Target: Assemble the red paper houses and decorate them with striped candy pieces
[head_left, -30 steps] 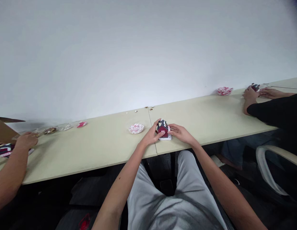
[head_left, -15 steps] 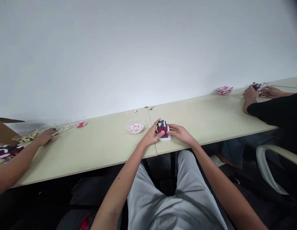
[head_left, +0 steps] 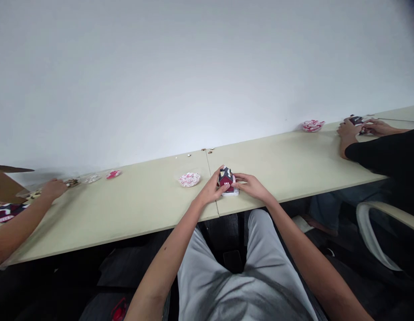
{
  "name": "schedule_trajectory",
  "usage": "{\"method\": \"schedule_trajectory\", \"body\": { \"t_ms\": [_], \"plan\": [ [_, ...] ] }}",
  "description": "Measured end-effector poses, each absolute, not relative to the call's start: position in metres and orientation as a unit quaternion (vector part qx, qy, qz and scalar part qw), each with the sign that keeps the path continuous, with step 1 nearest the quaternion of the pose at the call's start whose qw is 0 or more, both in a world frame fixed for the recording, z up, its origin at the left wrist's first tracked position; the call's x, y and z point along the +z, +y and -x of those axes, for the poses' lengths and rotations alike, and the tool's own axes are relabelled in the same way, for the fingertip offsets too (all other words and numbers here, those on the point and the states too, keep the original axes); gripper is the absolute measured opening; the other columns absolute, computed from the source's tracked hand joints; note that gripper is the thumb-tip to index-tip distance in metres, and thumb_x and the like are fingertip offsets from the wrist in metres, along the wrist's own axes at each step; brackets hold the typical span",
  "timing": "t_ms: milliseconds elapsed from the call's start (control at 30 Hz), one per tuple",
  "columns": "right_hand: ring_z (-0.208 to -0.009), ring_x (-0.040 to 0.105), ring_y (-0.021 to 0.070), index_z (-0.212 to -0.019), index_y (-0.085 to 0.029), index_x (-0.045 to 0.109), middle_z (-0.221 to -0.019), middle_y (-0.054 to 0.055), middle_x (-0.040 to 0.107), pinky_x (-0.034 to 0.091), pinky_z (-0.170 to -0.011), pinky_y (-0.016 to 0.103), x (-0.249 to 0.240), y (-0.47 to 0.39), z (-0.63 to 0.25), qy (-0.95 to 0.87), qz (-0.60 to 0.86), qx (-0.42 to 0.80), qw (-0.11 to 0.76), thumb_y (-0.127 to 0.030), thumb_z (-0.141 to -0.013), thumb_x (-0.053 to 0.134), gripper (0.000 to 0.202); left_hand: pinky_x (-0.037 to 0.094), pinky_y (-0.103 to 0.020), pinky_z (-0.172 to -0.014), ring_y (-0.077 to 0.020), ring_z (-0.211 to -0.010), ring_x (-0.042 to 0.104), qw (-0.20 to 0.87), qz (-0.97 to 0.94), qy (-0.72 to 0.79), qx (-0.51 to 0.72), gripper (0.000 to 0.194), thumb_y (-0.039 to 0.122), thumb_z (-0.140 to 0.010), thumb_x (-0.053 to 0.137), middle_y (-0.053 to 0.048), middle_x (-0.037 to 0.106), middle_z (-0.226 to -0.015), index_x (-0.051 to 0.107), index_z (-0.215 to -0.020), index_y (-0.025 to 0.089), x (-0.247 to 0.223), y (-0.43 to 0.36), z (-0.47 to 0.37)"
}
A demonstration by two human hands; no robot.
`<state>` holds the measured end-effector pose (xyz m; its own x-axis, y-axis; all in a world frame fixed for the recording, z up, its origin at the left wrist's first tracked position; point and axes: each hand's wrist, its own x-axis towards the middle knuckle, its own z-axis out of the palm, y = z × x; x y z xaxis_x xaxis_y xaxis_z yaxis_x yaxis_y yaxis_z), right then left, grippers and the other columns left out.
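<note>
House (head_left: 227, 179) stands upright on the counter (head_left: 143, 205), long axis seemingly vertical, between my left grip (head_left: 210, 191) and my right grip (head_left: 253, 186). The left holds its left side, thumb across the front; the right pinches its right edge; neither is nearer.

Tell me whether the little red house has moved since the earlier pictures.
No: judged against the table seam, the house stands in the same spot, just right of it.
</note>
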<state>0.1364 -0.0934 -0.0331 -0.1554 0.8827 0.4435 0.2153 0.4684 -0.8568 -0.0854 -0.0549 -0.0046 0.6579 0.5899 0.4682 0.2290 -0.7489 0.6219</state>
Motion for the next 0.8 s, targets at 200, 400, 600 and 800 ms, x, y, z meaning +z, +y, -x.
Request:
{"method": "schedule_trajectory", "body": {
  "t_ms": [200, 400, 600, 800],
  "plan": [
    [-0.110, 0.067, 0.0259, -0.128, -0.020, 0.068, -0.127, 0.011, 0.068, 0.060, -0.090, 0.038, -0.035, -0.092, -0.137, -0.684, 0.403, 0.322, 0.516, -0.042, -0.086, 0.072, 0.048, 0.028, -0.047, -0.124, -0.0312, -0.148, 0.034, 0.246, -0.878, 0.230, 0.341, 0.086, 0.055, -0.094, 0.054, -0.015, 0.027, -0.164, 0.011, -0.161, 0.023, -0.007, -0.053, 0.085],
    [-0.108, 0.068, 0.0257, -0.128, -0.018, 0.067, -0.124, 0.011, 0.069, 0.060, -0.089, 0.038, -0.038, -0.089, -0.136, -0.684, 0.402, 0.325, 0.515, -0.042, -0.085, 0.073, 0.049, 0.029, -0.047, -0.124, -0.0313, -0.148, 0.034, 0.243, -0.880, 0.228, 0.338, 0.086, 0.055, -0.094, 0.054, -0.016, 0.028, -0.163, 0.012, -0.161, 0.021, -0.007, -0.051, 0.085],
    [-0.109, 0.067, 0.0262, -0.131, -0.020, 0.064, -0.127, 0.011, 0.067, 0.059, -0.089, 0.038, -0.033, -0.094, -0.137, -0.719, 0.405, 0.282, 0.490, -0.046, -0.091, 0.066, 0.047, 0.028, -0.047, -0.124, -0.0314, -0.149, 0.032, 0.243, -0.881, 0.232, 0.332, 0.085, 0.055, -0.094, 0.053, -0.017, 0.031, -0.161, 0.013, -0.161, 0.021, -0.006, -0.053, 0.085],
    [-0.118, 0.062, 0.0307, -0.139, -0.022, 0.057, -0.130, 0.013, 0.065, 0.049, -0.104, 0.046, -0.025, -0.103, -0.129, -0.774, 0.440, 0.148, 0.430, -0.044, -0.099, 0.053, 0.046, 0.026, -0.048, -0.124, -0.0307, -0.147, 0.035, 0.248, -0.875, 0.240, 0.339, 0.082, 0.054, -0.094, 0.054, -0.017, 0.036, -0.159, 0.017, -0.160, 0.020, -0.005, -0.055, 0.085]
  ]
}}
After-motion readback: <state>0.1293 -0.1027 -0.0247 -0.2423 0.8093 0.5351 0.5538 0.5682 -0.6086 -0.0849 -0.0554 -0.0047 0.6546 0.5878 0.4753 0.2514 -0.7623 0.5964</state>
